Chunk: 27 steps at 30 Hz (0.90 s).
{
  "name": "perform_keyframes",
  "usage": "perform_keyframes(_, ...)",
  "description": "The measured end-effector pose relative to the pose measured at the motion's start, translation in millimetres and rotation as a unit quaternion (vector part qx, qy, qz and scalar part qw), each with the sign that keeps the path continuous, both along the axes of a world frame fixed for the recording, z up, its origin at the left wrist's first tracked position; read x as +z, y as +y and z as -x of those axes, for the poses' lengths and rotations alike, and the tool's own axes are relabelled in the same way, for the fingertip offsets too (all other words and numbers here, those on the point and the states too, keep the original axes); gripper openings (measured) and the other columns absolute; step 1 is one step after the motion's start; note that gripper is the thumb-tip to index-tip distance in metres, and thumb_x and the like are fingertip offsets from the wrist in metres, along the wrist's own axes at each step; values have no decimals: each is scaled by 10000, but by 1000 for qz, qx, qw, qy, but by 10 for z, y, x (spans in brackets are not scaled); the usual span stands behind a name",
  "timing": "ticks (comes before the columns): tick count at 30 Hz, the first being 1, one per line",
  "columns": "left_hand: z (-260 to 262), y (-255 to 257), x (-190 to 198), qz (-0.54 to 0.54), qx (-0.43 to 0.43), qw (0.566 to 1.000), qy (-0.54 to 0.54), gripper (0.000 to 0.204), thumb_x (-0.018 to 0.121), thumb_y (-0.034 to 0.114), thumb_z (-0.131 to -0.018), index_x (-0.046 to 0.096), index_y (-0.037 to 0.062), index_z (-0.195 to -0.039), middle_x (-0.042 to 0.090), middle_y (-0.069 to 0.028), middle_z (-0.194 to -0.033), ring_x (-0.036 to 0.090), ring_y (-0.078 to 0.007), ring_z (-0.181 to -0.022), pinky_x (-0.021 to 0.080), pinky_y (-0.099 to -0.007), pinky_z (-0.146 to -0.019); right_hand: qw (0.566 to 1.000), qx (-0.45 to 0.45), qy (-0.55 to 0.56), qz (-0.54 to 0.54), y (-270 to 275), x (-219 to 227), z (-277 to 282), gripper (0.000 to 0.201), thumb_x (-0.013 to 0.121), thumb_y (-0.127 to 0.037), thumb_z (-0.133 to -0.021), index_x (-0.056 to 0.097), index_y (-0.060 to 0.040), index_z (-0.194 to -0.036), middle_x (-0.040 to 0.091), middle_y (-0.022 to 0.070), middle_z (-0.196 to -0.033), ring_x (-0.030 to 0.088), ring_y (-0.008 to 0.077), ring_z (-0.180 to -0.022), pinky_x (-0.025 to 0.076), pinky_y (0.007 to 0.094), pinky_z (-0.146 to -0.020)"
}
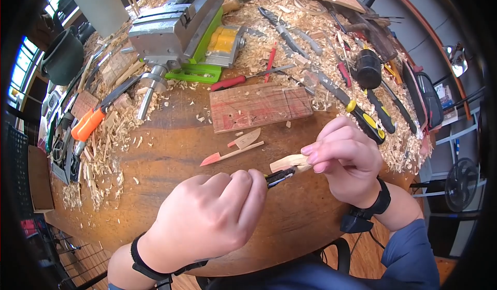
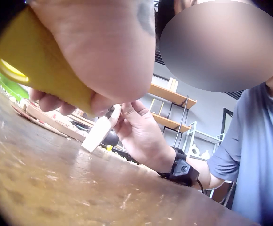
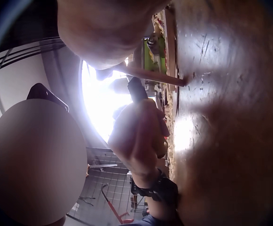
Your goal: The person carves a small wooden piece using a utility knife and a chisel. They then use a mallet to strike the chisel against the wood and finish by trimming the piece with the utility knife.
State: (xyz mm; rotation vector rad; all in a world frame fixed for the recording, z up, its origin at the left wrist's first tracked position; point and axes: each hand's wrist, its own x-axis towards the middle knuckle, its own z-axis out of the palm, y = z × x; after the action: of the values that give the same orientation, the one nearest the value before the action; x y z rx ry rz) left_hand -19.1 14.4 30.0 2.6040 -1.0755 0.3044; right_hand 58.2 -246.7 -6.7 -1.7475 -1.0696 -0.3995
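Observation:
My left hand (image 1: 204, 210) grips a utility knife (image 1: 280, 177) whose yellow handle (image 2: 35, 59) fills the palm in the left wrist view. The knife's dark front end meets the underside of a small pale wood piece (image 1: 286, 162). My right hand (image 1: 353, 160) pinches that wood piece between thumb and fingertips, its free end pointing left. In the right wrist view the wood piece (image 3: 155, 76) crosses just above the knife's black tip (image 3: 136, 88). On the table behind lie a thin red-tipped wood strip (image 1: 233, 153) and a short blade-shaped wood piece (image 1: 246, 139).
A reddish wooden board (image 1: 259, 107) lies on the wooden table (image 1: 150, 186). Behind it stands a metal vise (image 1: 168, 31) on a green base. Shavings (image 1: 310, 26), a black mallet (image 1: 368, 68), a yellow-and-black handled tool (image 1: 366, 123) and an orange-handled tool (image 1: 89, 124) surround it.

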Motion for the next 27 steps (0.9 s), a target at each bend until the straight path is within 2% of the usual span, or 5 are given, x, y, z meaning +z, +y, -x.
perform_keyframes(9,60,-27,27,-120,20,989,-88,391,716,62,-755,717,-82,-1119,663,-83,-906,627,-155,-663,466,-296,-528,1000,-12,-8,3,5,-14,12,194,878,-48,-857,787,-47,-1028,799,52,-948,705,204,-801,556,331,-725)
perform_keyframes(11,5,7,-14,-136,-13,977,-164,385,670,126,-781,753,-70,-1102,598,-45,-818,538,-107,-625,376,-236,-494,1000,-12,-7,4,2,-10,10,194,878,-47,-856,788,-47,-1028,799,53,-949,705,205,-801,557,331,-723)
perform_keyframes(18,15,8,-5,-138,-20,974,-180,394,673,135,-790,761,-70,-1115,618,-59,-839,534,-107,-628,367,-232,-498,1000,-12,-3,3,7,-3,24,185,873,-53,-868,785,-46,-1031,799,57,-960,706,208,-808,558,333,-730)
perform_keyframes(20,56,-25,46,-99,21,991,-90,383,732,52,-768,729,-68,-1132,656,-68,-868,623,-164,-640,462,-315,-518,1000,-11,-7,1,8,-27,18,177,864,-54,-883,781,-42,-1039,799,60,-966,711,213,-815,559,339,-742)
perform_keyframes(27,-19,21,-49,61,26,996,60,384,814,64,-785,710,-54,-1135,689,-120,-827,688,-266,-630,525,-382,-532,1000,-16,-18,12,4,-27,14,154,824,-45,-931,768,-34,-1074,797,69,-988,738,233,-863,564,362,-791)
